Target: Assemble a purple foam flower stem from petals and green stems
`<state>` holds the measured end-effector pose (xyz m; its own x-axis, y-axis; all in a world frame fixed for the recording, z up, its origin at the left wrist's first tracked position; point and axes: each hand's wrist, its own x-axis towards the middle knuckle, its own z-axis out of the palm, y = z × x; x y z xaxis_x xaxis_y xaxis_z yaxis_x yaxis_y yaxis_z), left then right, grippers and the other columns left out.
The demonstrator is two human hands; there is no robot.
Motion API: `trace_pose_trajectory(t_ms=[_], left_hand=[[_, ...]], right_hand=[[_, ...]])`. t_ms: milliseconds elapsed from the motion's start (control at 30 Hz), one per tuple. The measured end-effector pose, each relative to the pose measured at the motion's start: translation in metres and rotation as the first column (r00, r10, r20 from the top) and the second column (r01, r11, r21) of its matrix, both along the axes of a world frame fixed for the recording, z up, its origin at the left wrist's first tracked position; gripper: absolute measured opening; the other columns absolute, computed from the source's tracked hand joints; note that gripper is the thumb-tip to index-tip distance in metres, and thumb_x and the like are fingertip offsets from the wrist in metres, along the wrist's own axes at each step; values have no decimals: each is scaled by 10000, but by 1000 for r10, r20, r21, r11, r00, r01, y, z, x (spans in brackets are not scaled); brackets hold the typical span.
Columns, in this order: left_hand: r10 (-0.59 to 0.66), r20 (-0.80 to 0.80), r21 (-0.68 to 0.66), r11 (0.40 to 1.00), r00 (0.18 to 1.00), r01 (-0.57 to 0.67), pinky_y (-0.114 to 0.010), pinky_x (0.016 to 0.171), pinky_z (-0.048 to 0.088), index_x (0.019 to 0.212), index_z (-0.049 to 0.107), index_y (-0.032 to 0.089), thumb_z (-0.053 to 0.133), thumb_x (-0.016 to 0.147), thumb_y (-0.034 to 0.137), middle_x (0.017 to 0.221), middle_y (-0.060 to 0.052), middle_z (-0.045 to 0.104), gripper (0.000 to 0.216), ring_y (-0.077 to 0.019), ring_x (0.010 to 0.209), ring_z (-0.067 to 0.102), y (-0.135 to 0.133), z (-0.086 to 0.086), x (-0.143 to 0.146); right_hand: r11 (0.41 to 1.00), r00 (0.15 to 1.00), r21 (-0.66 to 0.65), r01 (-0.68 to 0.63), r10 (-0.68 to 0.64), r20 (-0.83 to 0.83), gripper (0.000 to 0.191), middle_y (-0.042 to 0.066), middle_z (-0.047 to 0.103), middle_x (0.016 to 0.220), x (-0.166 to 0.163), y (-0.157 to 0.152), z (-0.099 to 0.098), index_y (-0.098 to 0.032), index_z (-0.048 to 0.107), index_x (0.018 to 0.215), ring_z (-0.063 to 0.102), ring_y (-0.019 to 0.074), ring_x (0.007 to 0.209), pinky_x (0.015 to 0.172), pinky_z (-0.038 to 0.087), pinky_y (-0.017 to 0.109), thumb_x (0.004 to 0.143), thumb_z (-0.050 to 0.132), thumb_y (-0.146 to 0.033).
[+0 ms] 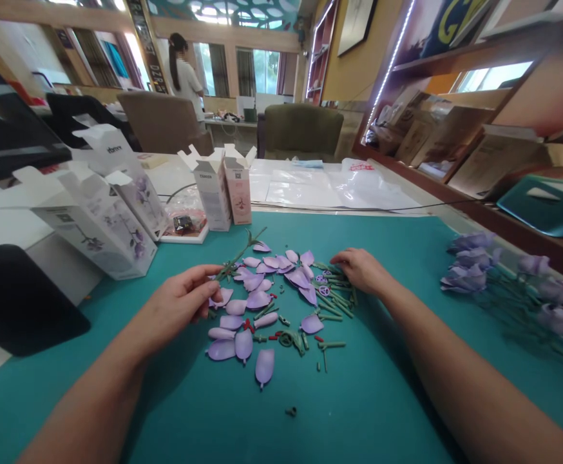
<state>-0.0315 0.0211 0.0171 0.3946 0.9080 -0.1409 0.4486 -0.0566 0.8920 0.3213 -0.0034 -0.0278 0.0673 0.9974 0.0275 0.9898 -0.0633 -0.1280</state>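
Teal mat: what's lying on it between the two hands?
Loose lilac petals, green stem pieces, purple wheel-shaped pieces and small red parts. Whatever is beneath the overlapping petals or the right hand is hidden.

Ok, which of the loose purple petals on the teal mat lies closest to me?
The purple petal at the near end of the scatter, its narrow tip pointing toward you. Every other loose petal lies farther up the teal mat.

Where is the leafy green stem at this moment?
In the head view, the leafy green stem is just left of centre, held in the left hand, with purple petals close beside it.
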Motion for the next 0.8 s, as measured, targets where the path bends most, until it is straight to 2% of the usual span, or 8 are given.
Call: trace_pose_trajectory(t_ms=[167, 367, 467, 800], left_hand=[[-7, 0, 3, 1000, 1000, 7, -243, 467, 374, 1209, 505, 154, 537, 758, 523, 769, -18, 597, 584, -124, 544, 470, 0, -1, -1], [5, 10, 8, 1000, 1000, -5, -244, 462, 379, 1215, 512, 149, 545, 747, 536, 764, -20, 605, 609, -124, 534, 468, 0, -1, -1], [13, 11, 17, 1000, 1000, -14, -247, 460, 382, 1206, 531, 151, 552, 740, 531, 756, -23, 613, 601, -128, 532, 475, -1, 1, 0], [33, 4, 28, 999, 999, -33, -248, 446, 383, 1175, 566, 165, 568, 715, 539, 755, -43, 638, 593, -134, 516, 487, -1, 2, 1]], right_hand=[[1000, 1000, -22, -8, 8, -1, 271, 53, 689, 1007, -5, 7, 1, -241, 714, 1012, 600, 181, 906, 782, 421, 246, 846, 500, -234], [999, 999, -16, -34, 34, -4, 308, 54, 668, 1033, -13, 15, 2, -262, 720, 1025, 586, 164, 927, 815, 411, 235, 870, 460, -203], [999, 1000, -27, -28, 28, -1, 289, 53, 672, 1030, -12, 16, 2, -249, 721, 1021, 588, 165, 930, 812, 411, 230, 844, 496, -208], [998, 998, -60, 16, -13, 58, 224, 38, 700, 953, -18, 18, 7, -249, 735, 892, 607, 175, 867, 700, 402, 234, 766, 552, -229]])
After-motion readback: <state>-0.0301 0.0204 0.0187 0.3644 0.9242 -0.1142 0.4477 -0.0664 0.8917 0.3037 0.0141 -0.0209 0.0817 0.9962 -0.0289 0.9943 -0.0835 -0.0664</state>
